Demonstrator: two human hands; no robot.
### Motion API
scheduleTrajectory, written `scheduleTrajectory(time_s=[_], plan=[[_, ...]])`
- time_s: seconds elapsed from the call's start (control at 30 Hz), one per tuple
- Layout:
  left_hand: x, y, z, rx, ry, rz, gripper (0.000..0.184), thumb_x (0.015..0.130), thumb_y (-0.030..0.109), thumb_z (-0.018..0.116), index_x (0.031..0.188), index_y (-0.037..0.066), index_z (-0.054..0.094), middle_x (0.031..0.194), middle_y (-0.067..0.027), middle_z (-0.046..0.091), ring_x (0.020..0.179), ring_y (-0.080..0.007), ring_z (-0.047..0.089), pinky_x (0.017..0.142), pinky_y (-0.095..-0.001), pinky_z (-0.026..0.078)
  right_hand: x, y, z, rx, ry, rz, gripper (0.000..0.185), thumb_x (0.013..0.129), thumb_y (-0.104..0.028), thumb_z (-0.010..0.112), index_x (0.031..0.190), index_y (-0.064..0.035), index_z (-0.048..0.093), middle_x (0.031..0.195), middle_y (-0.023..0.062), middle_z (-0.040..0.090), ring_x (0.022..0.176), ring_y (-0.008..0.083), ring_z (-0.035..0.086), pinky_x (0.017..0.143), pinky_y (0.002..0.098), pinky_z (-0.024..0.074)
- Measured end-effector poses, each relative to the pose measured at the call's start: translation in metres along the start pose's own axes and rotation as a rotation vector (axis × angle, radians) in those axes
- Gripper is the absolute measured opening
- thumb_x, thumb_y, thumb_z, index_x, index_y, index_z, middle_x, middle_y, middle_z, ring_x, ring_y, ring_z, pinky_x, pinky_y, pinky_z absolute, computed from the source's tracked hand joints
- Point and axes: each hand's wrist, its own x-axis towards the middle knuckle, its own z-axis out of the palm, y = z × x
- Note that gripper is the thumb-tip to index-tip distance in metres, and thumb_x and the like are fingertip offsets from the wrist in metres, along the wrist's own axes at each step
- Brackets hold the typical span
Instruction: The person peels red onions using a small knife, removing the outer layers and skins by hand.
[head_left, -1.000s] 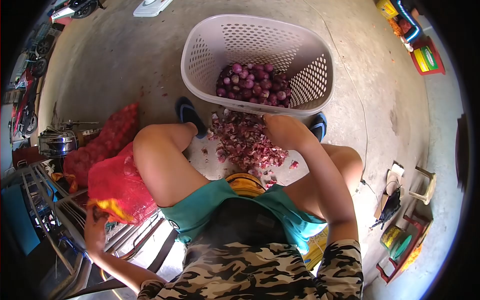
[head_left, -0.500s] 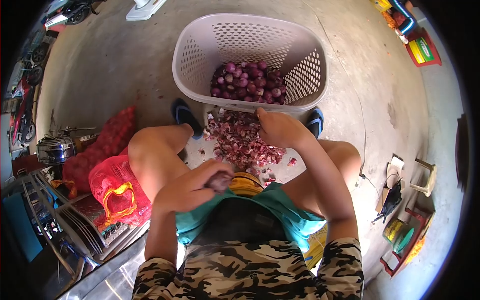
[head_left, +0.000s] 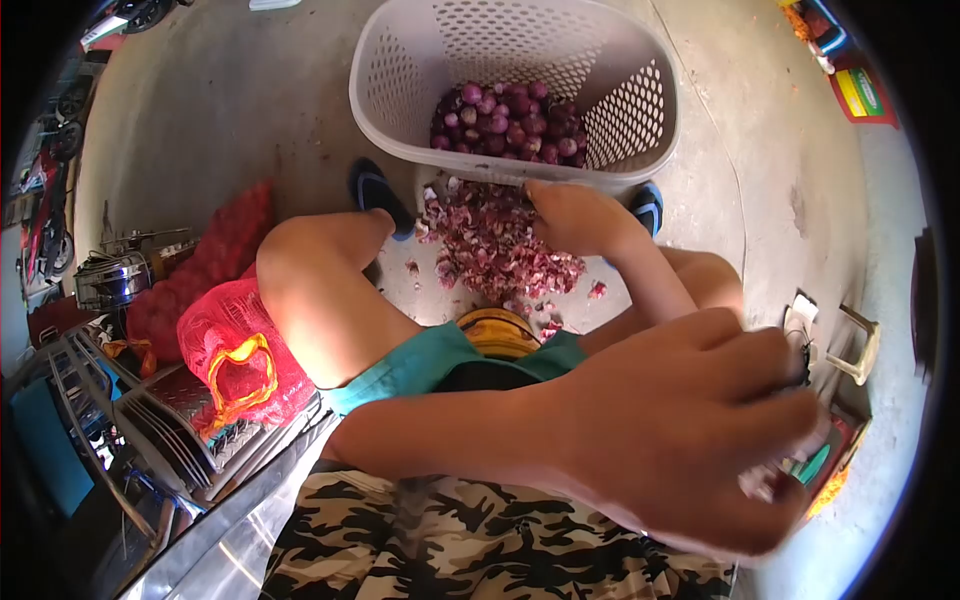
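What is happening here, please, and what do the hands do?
A person reaches the left hand across, close to the camera; something pinkish shows by its fingers, too unclear to name. The right hand is over loose onion skins, near the basket, its grip hidden. Red onions lie in the basket. A red net bag is beside the left leg.

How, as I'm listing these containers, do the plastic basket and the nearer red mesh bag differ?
The plastic basket is pale and rigid, with punched holes; the mesh bag is red and soft, with an orange-trimmed mouth. The plastic basket stands on the floor; the mesh bag slumps beside the left leg. Both have open mouths.
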Motion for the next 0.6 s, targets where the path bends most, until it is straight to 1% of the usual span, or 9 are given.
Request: scheduleTrajectory(time_s=[0.13, 0.33, 0.6], plan=[[0.003, 0.001, 0.005, -0.015, 0.057, 0.036, 0.025, 0.064, 0.017, 0.070, 0.085, 0.015, 0.055, 0.086, -0.0037, 0.052, 0.073, -0.0196, 0.055, 0.056, -0.0300, 0.047, -0.002, -0.002, -0.003, -0.010, -0.016, 0.034, 0.033, 0.080, -0.013, 0.051, 0.108, 0.0052, 0.047, 0.086, 0.0258, 0.062, 0.084, 0.0413, 0.060, 0.076, 0.0492, 0.0460], [0.007, 0.006, 0.012, -0.040, 0.083, 0.053, 0.024, 0.065, 0.018, 0.069, 0.085, 0.013, 0.055, 0.084, -0.0045, 0.052, 0.072, -0.0201, 0.055, 0.056, -0.0304, 0.047, -0.003, -0.004, -0.003, 0.009, 0.002, 0.037, 0.031, 0.080, -0.012, 0.050, 0.106, 0.0053, 0.047, 0.087, 0.0259, 0.063, 0.085, 0.0414, 0.060, 0.075, 0.0496, 0.0459], [0.017, 0.017, 0.028, -0.083, 0.112, 0.051, 0.022, 0.067, 0.019, 0.067, 0.084, 0.011, 0.055, 0.082, -0.0057, 0.052, 0.071, -0.0206, 0.054, 0.057, -0.0311, 0.046, 0.001, -0.006, -0.003, -0.004, -0.028, 0.035, 0.032, 0.080, -0.012, 0.049, 0.107, 0.0049, 0.046, 0.088, 0.0259, 0.063, 0.085, 0.0413, 0.061, 0.076, 0.0497, 0.0461]])
